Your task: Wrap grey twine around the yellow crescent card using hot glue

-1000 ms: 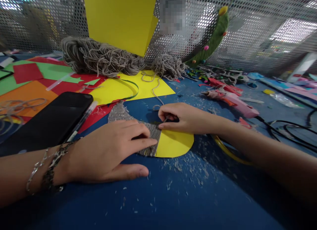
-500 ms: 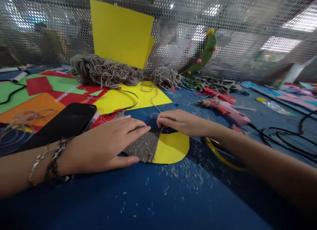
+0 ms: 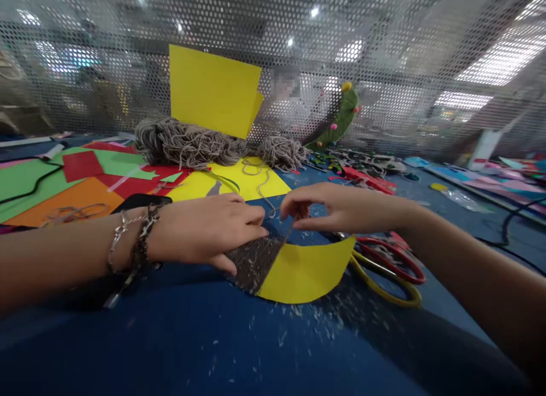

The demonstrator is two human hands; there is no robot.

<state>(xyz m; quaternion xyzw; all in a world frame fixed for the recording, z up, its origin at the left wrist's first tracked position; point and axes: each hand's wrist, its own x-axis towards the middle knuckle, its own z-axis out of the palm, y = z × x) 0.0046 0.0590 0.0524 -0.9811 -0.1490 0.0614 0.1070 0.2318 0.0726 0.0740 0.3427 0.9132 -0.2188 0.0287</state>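
Note:
A curved piece of yellow card (image 3: 307, 273) lies in front of me, its left part wrapped in grey-brown yarn (image 3: 252, 268). My left hand (image 3: 209, 228) grips the wrapped part, fingers curled over the top and thumb at the near edge. Just above the wrapping's edge, my right hand (image 3: 328, 208) pinches the yarn strand between thumb and fingers, pulling it up taut from the card. A loose length of that yarn (image 3: 265, 191) trails back over a yellow sheet. Scissor handles, one red (image 3: 412, 271) and one yellow (image 3: 386, 285), rest beneath my right forearm.
Grey yarn skeins (image 3: 191, 143) lie at the back, with a yellow card sheet (image 3: 213, 89) standing behind them. Coloured paper (image 3: 72, 199) spreads leftward. A black phone (image 3: 143, 201) is partly under my left arm. A green crescent with pompoms (image 3: 343, 120) leans against the perforated metal screen (image 3: 396, 117).
My right hand has lifted a little off the table with the strand, and the card's right end has tilted up. My left hand's fingers have curled more. More of the scissor handles shows.

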